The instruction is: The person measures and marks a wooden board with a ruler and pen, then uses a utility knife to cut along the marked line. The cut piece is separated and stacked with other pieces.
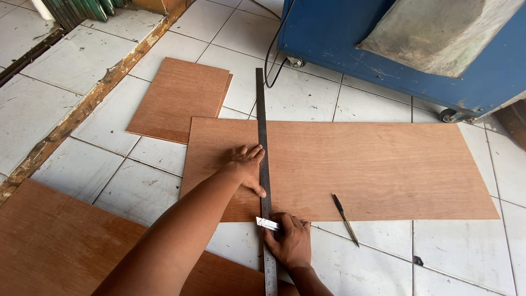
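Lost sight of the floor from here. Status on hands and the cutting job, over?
Left hand flat on ruler, right hand holding cutter at plywood sheet near edge. Pencil lying right of the line.

Lighting is bright, even daylight; I see no lamp and cannot fix one source, though brightness is strongest on the white floor tiles (76, 60) at upper left, where they run close to washed out. Shadows are soft and short: a faint one under the left hand (249, 167) on the plywood sheet (383, 164), another below the blue machine (339, 33) at its wheels. I note a mild sheen on the steel ruler (263, 137), no hard glare. Focus is sharp across the centre; wood grain and tile grout read clearly. Straight lines bow slightly toward the edges, a wide-lens effect. No motion blur on either hand.
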